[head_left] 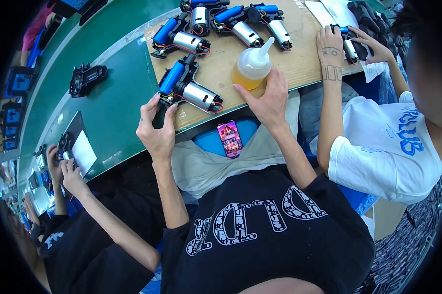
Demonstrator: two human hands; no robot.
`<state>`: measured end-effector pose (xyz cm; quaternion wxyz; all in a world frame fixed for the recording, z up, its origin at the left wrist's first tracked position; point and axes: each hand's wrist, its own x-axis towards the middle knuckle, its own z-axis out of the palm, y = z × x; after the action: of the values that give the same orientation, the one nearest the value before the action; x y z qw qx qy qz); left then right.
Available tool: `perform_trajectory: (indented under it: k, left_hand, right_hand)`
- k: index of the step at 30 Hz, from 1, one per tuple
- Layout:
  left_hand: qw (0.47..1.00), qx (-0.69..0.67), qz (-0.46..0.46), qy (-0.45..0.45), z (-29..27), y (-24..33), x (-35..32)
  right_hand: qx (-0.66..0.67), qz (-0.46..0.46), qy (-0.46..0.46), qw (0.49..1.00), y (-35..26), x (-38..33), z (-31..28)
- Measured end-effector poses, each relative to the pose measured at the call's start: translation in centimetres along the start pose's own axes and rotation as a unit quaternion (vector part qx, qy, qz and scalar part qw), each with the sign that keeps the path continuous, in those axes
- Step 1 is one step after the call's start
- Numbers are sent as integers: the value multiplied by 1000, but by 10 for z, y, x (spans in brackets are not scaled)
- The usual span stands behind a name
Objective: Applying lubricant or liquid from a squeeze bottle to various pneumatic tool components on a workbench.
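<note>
On the near left part of the cardboard sheet (226, 88) lies an open black tool housing (186, 87) fitted with a blue cylinder, a silver motor and thin red and yellow wires. My left hand (156, 125) pinches its near end between thumb and fingers. To the right of it, my right hand (270, 100) is wrapped round the side of a squeeze bottle (249, 71). The bottle is translucent, holds yellow-orange liquid low down, and has a white pointed nozzle tilted up to the right. It stands upright at the cardboard; whether its base touches is hard to tell.
Several similar motor assemblies (238, 29) line the far side of the cardboard. A bare black housing (87, 79) lies on the green table (118, 105). A phone (230, 139) rests on my lap. Co-workers' hands (331, 46) handle an assembly at right; another person works at left.
</note>
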<state>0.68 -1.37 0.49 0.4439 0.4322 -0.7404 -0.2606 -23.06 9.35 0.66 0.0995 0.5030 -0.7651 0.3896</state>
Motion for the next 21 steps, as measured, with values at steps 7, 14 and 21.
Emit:
perform_trajectory:
  k: [7,14,21]
  left_hand:
    - [1000,-12,-3,2,2,0,-1]
    - [1000,-20,5,15,1,0,-1]
    - [1000,-25,-2,8,1,2,3]
  right_hand:
    - [65,20,84,994,0,-18,-6]
    - [26,34,-289,956,44,-154,12]
    - [-235,9,-419,877,67,-208,74]
